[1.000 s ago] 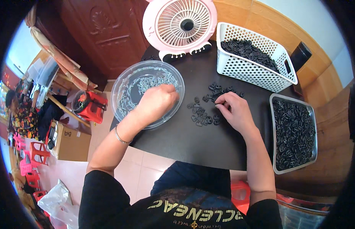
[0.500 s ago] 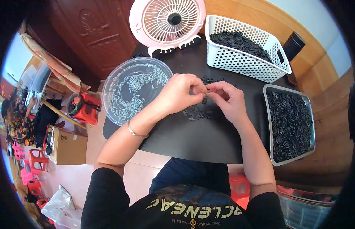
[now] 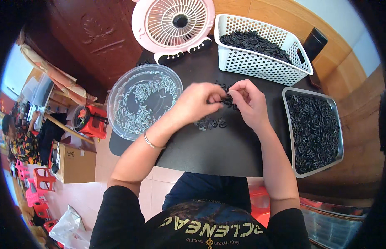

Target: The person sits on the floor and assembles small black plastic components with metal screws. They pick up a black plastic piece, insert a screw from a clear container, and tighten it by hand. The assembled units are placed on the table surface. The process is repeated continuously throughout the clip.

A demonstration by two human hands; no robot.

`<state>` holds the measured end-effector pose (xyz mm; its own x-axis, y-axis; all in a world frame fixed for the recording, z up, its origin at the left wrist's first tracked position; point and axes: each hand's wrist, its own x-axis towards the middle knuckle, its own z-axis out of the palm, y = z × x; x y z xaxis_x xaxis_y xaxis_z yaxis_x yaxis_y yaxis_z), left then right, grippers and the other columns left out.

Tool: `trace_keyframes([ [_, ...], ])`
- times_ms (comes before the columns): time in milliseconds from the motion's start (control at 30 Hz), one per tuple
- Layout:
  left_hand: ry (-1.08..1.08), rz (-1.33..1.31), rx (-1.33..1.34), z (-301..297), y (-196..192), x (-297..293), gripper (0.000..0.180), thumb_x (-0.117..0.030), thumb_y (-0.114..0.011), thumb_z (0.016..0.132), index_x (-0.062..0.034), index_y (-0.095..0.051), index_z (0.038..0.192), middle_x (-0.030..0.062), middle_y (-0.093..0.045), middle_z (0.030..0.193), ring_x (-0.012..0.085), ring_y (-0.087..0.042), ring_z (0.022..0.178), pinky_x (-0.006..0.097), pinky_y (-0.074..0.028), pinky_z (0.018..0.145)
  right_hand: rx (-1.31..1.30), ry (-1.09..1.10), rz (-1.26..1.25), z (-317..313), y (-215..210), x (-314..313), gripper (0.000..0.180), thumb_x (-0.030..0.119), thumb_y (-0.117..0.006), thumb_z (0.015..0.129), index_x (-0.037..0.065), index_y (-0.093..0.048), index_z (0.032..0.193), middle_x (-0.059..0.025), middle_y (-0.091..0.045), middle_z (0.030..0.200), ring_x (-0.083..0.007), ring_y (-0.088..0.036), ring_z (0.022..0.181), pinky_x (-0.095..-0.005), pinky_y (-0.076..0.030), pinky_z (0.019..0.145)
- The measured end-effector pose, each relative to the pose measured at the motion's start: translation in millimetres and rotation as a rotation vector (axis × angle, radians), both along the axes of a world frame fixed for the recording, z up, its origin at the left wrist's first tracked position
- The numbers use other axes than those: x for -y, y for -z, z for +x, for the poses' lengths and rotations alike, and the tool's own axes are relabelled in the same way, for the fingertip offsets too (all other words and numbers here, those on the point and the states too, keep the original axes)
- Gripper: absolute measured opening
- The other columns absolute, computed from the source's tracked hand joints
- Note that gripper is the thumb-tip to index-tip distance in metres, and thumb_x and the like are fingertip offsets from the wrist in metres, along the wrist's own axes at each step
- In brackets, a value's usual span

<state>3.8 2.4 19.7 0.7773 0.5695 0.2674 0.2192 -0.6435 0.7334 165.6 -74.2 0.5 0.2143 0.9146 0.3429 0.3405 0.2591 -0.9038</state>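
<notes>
My left hand (image 3: 197, 102) is over the middle of the black table (image 3: 226, 153), fingers curled and thumb bent toward them; what it holds, if anything, is too small to make out. Close beside it, my right hand (image 3: 250, 103) has thumb and fingertips pinched at a small black plastic piece (image 3: 228, 99). Loose black pieces (image 3: 211, 123) with holes in them lie on the table under and in front of the hands. Left of my left hand stands a round clear tub (image 3: 114, 108) holding many small silvery pins (image 3: 144, 112).
A white perforated basket (image 3: 259, 68) of black pieces stands at the back right, a metal tray (image 3: 291, 124) of similar pieces at the right. Behind the tub is a pink fan (image 3: 180, 20). A black cylinder (image 3: 315, 43) stands behind the basket. Stools and a cardboard box (image 3: 78, 162) are at left.
The hands have drawn slightly apart from where their fingertips met. My right fingertips have shifted a little upward among the black pieces. The whole view has shifted slightly.
</notes>
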Motion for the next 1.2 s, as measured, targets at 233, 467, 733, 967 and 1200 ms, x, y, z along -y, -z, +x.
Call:
trace_keyframes([
  [233,0.116,0.433,-0.201,-0.3,15.0,9.3,0.021,0.001,-0.058,0.064,-0.0026,-0.061,0.085,0.0128,-0.053,0.082,0.0310,-0.055,0.080,0.038,-0.045,0.071,-0.184,0.011,0.044,2.2,2.2,-3.0,0.005,0.004,-0.056,0.080,0.000,-0.053,0.082,-0.0055,-0.060,0.076,-0.0075,-0.058,0.067,-0.0195,-0.047,0.061],
  [467,0.070,0.364,-0.225,-2.8,22.6,5.2,0.016,0.000,-0.057,0.067,0.0006,-0.058,0.084,0.0149,-0.052,0.080,0.0320,-0.055,0.079,0.039,-0.045,0.070,-0.161,0.020,-0.027,-1.9,1.1,-2.9,0.009,0.002,-0.054,0.081,-0.001,-0.056,0.089,-0.0072,-0.062,0.081,-0.0096,-0.060,0.070,-0.0210,-0.049,0.063],
  [733,0.048,0.334,-0.197,-5.1,22.6,0.2,0.011,0.000,-0.058,0.065,0.0018,-0.054,0.075,0.0157,-0.051,0.078,0.0324,-0.053,0.076,0.039,-0.045,0.068,-0.135,0.027,-0.085,-3.8,1.4,-3.7,0.009,0.004,-0.056,0.080,0.001,-0.061,0.087,-0.0040,-0.062,0.075,-0.0079,-0.059,0.067,-0.0206,-0.048,0.060],
  [967,-0.002,0.218,-0.184,-4.4,15.1,3.5,0.010,-0.001,-0.058,0.067,0.0014,-0.051,0.074,0.0133,-0.054,0.077,0.0238,-0.058,0.069,0.032,-0.047,0.063,-0.072,0.034,-0.098,-1.9,2.1,-2.0,0.007,0.007,-0.060,0.079,0.002,-0.060,0.084,-0.0032,-0.062,0.074,-0.0073,-0.058,0.066,-0.0207,-0.047,0.060],
  [1200,0.187,-0.741,0.281,-6.4,12.5,-0.6,0.008,-0.003,-0.054,0.081,-0.0006,-0.048,0.086,0.0069,-0.059,0.081,0.0110,-0.059,0.072,0.021,-0.048,0.066,-0.257,-0.100,-0.123,-6.2,-5.6,1.5,0.007,0.006,-0.059,0.079,0.002,-0.060,0.085,-0.0028,-0.061,0.076,-0.0080,-0.057,0.068,-0.0201,-0.045,0.062],
])
